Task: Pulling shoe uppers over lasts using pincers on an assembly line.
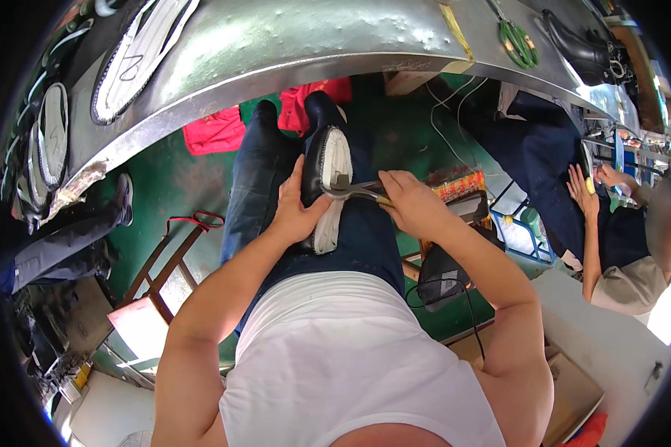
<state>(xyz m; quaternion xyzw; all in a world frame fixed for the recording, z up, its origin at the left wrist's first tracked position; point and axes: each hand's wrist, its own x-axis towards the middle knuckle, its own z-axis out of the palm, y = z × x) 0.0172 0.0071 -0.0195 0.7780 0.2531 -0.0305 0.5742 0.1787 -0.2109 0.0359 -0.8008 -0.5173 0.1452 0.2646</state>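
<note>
Across my lap lies a black shoe [317, 160] with its underside up, a whitish sole [336, 153] filling the middle and stitching along the edge. My left hand [297, 208] grips the shoe from its left side, thumb reaching over onto the sole. In my right hand [414, 201] are metal pincers [354, 191], fingers closed round the handles. Their broad metal head rests at the middle of the sole, close to my left thumb. The exact spot where the jaws meet the shoe is too small to make out.
A metal-topped bench [298, 33] curves ahead, bearing a white-soled shoe [138, 63], green-handled scissors [518, 45] and black shoes [574, 48]. Red cloth [215, 132] lies beneath. A black bag-like thing [447, 268] stands at my right. Another person [611, 246] works further right.
</note>
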